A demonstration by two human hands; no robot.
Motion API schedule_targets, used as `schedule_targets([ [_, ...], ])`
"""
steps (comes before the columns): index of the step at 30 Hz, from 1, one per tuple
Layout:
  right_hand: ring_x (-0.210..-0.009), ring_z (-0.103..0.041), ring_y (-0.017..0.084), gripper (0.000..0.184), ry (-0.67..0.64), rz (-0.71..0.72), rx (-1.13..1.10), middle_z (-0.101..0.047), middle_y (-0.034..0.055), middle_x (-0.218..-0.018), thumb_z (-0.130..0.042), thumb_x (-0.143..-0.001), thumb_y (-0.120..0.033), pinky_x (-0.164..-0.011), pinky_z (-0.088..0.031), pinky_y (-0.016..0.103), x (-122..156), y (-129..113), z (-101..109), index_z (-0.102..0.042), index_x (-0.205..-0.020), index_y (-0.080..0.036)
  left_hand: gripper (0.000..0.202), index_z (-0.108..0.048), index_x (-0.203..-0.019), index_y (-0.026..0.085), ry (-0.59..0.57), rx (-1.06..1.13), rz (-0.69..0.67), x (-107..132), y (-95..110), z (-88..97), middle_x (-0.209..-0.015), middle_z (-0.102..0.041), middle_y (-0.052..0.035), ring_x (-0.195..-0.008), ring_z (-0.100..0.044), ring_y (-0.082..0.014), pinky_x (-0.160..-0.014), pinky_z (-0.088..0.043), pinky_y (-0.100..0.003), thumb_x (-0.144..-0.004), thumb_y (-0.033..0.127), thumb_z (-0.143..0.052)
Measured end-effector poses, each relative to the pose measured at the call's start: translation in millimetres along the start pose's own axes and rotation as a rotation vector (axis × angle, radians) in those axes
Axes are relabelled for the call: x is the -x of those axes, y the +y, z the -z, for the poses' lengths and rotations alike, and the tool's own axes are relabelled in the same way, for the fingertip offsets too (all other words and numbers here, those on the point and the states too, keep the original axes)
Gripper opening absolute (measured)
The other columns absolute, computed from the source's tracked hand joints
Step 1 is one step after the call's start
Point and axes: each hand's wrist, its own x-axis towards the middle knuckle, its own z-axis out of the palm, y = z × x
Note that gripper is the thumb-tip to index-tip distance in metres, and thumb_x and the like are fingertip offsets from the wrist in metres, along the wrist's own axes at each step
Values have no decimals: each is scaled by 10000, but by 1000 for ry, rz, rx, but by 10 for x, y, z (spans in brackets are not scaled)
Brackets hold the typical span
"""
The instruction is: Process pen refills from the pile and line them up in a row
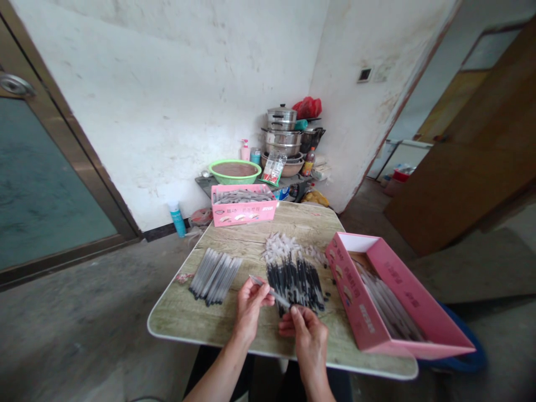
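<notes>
My left hand (250,304) is closed in a pinch around a clear pen barrel (268,290) that slants down to the right. My right hand (307,335) is closed at the barrel's lower end, fingers pressed on a dark refill tip. Both hands hover over the near edge of a small wood-patterned table (196,324). Just beyond them lies a pile of black refills (297,279) with white ends. A row of finished grey pens (214,274) lies to the left.
A pink box (389,296) with clear barrels sits open at the table's right edge. Another pink box (243,205) full of pens stands at the far side. Pots, a green basin (234,171) and bottles crowd a low shelf against the wall.
</notes>
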Motion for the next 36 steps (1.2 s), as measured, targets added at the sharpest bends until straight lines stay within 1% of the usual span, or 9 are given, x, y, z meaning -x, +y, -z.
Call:
schedule_targets([
  [8, -295, -507, 126, 466, -30, -76, 15, -564, -15, -446, -559, -781, -610, -257, -387, 206, -22, -1, -2, -567, -663, -159, 281, -589, -869, 138, -26, -10, 4, 8, -6, 6, -744, -675, -51, -610, -647, -142, -569, -534, -241, -723, 340, -718],
  [11, -364, -571, 151, 462, -55, -100, -12, -616, 14, -514, -557, -787, -601, -315, -450, 228, -12, -28, 23, -590, -726, -145, 262, -586, -878, 144, -12, -3, -6, -3, -24, 19, -747, -673, -42, -608, -646, -135, -572, -533, -236, -738, 329, -706],
  [15, -447, -612, 157, 364, -80, -26, -13, -653, 14, -584, -685, -731, -504, -397, -500, 234, -2, -64, 50, -585, -787, -158, 277, -584, -872, 140, 1, -1, 0, -12, -33, 16, -740, -672, -41, -601, -650, -140, -567, -535, -240, -728, 338, -713],
  [18, -369, -566, 132, 378, -97, -21, 15, -623, 1, -512, -653, -751, -525, -344, -455, 209, -17, -75, 43, -568, -700, -160, 276, -587, -869, 144, -13, 1, 7, -2, -14, -6, -739, -674, -40, -608, -652, -144, -571, -534, -243, -726, 342, -715],
  [22, -290, -525, 140, 510, -125, -146, 23, -591, 12, -438, -501, -795, -640, -247, -362, 196, -35, -79, 26, -565, -660, -153, 279, -596, -872, 147, -11, 8, 14, 9, 10, -13, -732, -681, -41, -606, -650, -146, -568, -528, -242, -720, 345, -721],
  [24, -320, -554, 150, 484, -119, -137, 9, -610, 12, -472, -534, -781, -631, -259, -381, 199, -35, -74, 26, -574, -722, -152, 285, -596, -869, 146, 3, 15, 16, 4, 7, -5, -734, -684, -43, -605, -651, -147, -570, -529, -244, -713, 345, -728],
  [28, -377, -582, 132, 369, -124, -9, -15, -638, -9, -545, -671, -742, -511, -317, -431, 186, -31, -57, 32, -548, -800, -169, 287, -592, -872, 142, 4, 23, 14, -10, -9, 6, -740, -683, -43, -603, -652, -142, -574, -534, -242, -716, 342, -725],
  [33, -290, -535, 139, 481, -136, -138, 24, -602, 13, -444, -502, -810, -618, -244, -366, 185, -39, -66, 32, -556, -720, -148, 290, -595, -874, 140, -4, 29, 15, -6, 3, -5, -737, -683, -45, -604, -652, -140, -567, -534, -238, -711, 341, -728],
  [36, -324, -558, 136, 441, -112, -109, -4, -628, 7, -497, -585, -773, -583, -267, -392, 182, -42, -77, 41, -569, -828, -145, 305, -601, -862, 141, 21, 37, 22, -6, 22, -11, -735, -684, -44, -594, -652, -140, -568, -534, -241, -689, 348, -743],
])
